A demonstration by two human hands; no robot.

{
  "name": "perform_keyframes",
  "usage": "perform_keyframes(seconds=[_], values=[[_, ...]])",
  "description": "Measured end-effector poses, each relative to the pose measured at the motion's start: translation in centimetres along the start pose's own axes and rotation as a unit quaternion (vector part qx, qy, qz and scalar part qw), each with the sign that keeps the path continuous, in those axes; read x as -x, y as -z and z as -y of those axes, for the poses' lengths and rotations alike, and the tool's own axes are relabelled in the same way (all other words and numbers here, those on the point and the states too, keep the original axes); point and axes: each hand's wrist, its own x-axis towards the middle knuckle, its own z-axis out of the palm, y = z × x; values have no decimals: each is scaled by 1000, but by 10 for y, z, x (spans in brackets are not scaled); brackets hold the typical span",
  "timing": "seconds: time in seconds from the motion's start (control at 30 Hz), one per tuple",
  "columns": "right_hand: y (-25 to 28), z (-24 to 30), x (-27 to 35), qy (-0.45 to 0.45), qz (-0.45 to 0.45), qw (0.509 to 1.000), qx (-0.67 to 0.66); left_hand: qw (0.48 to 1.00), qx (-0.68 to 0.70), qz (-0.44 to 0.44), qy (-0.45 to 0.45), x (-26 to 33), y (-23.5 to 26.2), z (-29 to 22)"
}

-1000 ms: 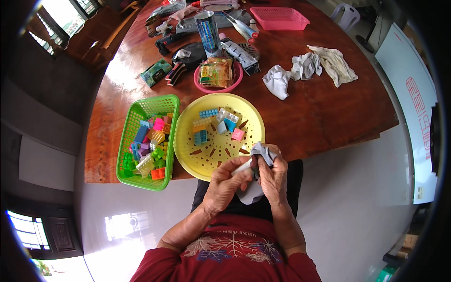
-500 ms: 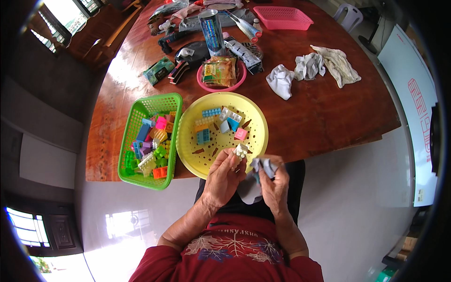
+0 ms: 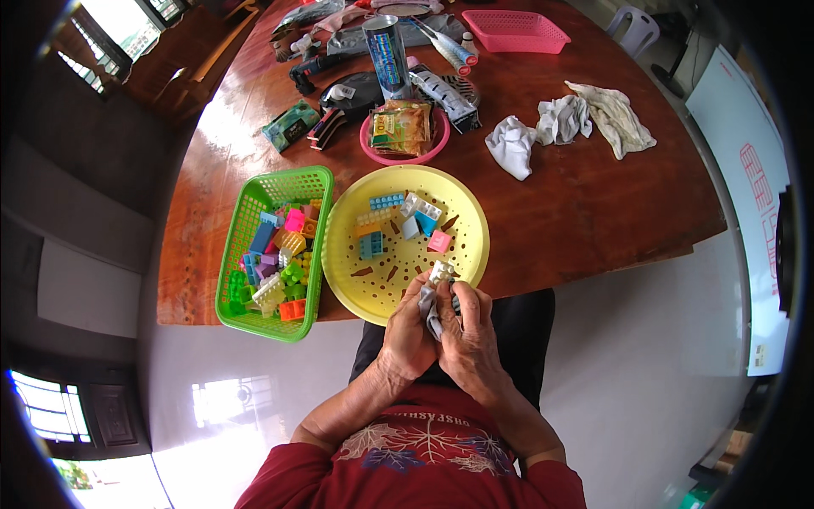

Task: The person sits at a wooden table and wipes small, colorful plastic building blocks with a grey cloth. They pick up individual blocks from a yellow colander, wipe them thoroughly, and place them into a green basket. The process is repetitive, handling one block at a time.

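My left hand (image 3: 409,339) is closed round a white toy building block (image 3: 441,272), whose studded end sticks up past the fingertips. Against its lower part my right hand (image 3: 469,341) presses a grey cloth (image 3: 430,312), bunched between the two hands. Both hands are together over the near rim of a round yellow basket (image 3: 356,293). Inside that basket lie several loose blocks, among them a pink block (image 3: 439,242), a blue block (image 3: 371,245) and a white block (image 3: 420,206). My fingers hide the block's lower part.
Left of the yellow basket, a green basket (image 3: 225,293) holds many coloured blocks. Beyond are a pink bowl (image 3: 365,151) with food packets, a tall can (image 3: 387,58) and a boxed item (image 3: 445,97). Crumpled white cloths (image 3: 510,146) lie on the right; a pink tray (image 3: 517,32) stands far back.
My right hand has moved left with the grey cloth and now meets my left hand, pressing the cloth against the white block. The block stays in my left hand.
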Motion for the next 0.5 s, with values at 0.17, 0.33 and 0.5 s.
perform_keyframes(seconds=[0.17, 0.33, 0.5], values=[[22, -1, 4, 35, 83, 990, -109, 1000, -18, 7, 5, 3, -12, -9], [39, -8, -18, -42, -17, 945, -325, 999, 16, 46, 10, 4, -5, -8], [6, -3, -20, -35, -111, 987, -110, 1000, -7, -8, -5, 1, -15, 0]])
